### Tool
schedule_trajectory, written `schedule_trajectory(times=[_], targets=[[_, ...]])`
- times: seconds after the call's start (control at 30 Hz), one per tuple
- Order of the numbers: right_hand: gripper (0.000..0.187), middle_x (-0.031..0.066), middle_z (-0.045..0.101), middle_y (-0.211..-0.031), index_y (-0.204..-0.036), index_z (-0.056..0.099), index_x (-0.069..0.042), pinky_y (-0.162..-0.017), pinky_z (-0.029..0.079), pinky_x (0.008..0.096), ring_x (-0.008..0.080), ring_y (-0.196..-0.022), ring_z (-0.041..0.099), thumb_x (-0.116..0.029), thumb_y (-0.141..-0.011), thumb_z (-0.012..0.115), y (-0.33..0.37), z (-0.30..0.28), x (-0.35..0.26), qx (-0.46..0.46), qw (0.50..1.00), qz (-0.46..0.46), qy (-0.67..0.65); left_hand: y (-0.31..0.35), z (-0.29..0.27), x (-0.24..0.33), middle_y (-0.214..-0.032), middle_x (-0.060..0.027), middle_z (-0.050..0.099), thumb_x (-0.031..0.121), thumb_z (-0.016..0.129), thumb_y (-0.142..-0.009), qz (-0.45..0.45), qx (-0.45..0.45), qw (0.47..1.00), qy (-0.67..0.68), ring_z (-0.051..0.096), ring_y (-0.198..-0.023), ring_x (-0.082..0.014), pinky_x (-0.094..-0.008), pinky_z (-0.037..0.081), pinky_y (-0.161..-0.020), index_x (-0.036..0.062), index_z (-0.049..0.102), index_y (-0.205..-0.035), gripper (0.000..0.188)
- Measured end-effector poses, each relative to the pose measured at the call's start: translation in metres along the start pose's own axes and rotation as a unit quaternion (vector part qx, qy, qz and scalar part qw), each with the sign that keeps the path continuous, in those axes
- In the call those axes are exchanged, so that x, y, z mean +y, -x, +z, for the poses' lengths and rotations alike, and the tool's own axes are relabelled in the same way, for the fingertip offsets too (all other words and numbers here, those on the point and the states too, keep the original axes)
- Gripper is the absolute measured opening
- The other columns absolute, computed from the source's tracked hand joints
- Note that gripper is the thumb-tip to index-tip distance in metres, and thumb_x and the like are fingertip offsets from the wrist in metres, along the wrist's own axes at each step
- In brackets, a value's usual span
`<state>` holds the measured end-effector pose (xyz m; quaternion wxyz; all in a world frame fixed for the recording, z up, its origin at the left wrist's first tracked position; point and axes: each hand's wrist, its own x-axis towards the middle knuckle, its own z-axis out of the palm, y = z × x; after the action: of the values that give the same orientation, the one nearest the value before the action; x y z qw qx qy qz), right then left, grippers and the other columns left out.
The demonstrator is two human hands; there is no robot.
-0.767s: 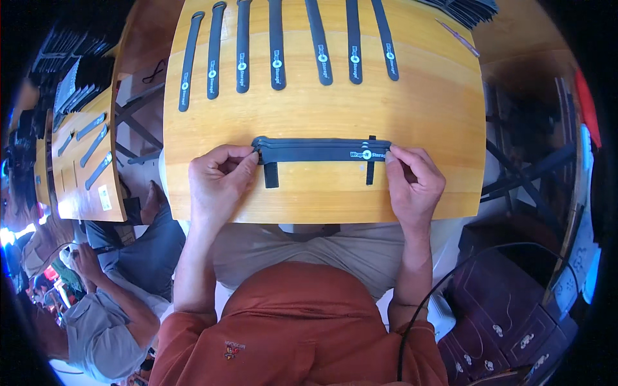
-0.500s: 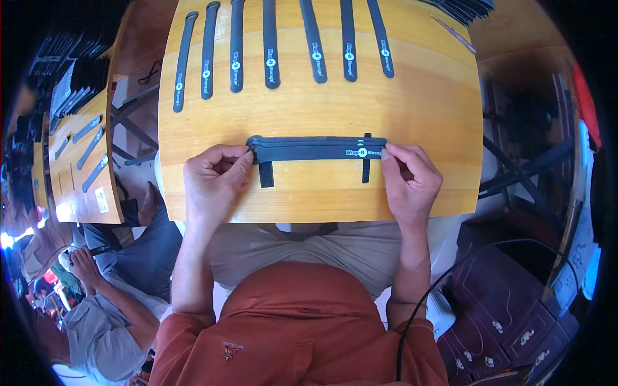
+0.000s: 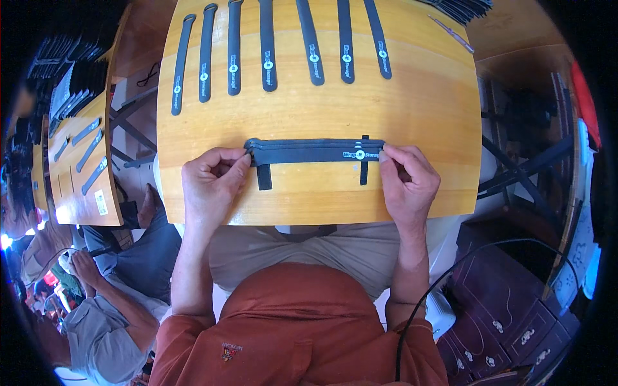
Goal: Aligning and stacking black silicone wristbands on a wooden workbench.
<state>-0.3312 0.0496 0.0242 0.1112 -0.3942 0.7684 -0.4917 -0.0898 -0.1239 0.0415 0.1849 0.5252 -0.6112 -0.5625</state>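
Note:
A small stack of black hook-and-loop straps (image 3: 296,153) lies crosswise near the front of the wooden table, with pale print toward its right end. My left hand (image 3: 215,177) pinches the stack's left end between thumb and fingers. At the right end, my right hand (image 3: 409,177) has a similar pinch on it. Beneath the stack, a wider short black strip (image 3: 264,177) sticks out toward me near the left end. A narrower black strip (image 3: 364,172) shows above and below the stack near its right end.
Several single black straps (image 3: 268,58) lie in a spaced row along the table's far side. A slim pointed tool (image 3: 452,33) rests at the far right, beside a pile of black straps (image 3: 460,9). At left, a person (image 3: 106,321) sits near another table (image 3: 87,183) bearing straps.
The table and straps sit slightly lower and further left in the picture. Both hands keep their pinch on the stack, with no clear movement against it.

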Motion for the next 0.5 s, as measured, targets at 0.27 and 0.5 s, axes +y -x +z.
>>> schedule_trajectory(times=[0.27, 0.5], targets=[[0.01, 0.0105, 0.07, -0.083, -0.095, 0.074, 0.003, -0.056, 0.049, 0.0246, 0.0118, -0.066, 0.065, 0.007, -0.086, 0.072, 0.0001, 0.002, 0.0012, 0.016, 1.0, -0.016, 0.002, -0.0008, 0.0012, -0.0026, -0.069, 0.0006, 0.065, 0.003, 0.074, -0.094, -0.001, 0.003, 1.0, 0.007, 0.053, -0.057, -0.0021, -0.0188, 0.041, -0.051, -0.0045, 0.075, -0.098, 0.008], [0.009, 0.01, 0.07, -0.085, -0.095, 0.073, 0.004, -0.056, 0.049, 0.0239, 0.011, -0.066, 0.065, 0.007, -0.086, 0.072, 0.0013, 0.0055, 0.0008, 0.009, 1.0, -0.014, -0.017, 0.002, -0.0015, -0.001, -0.069, 0.0009, 0.066, 0.003, 0.074, -0.094, -0.008, 0.011, 1.0, 0.006, 0.054, -0.058, -0.002, -0.0189, 0.041, -0.051, -0.0043, 0.075, -0.098, 0.008]])
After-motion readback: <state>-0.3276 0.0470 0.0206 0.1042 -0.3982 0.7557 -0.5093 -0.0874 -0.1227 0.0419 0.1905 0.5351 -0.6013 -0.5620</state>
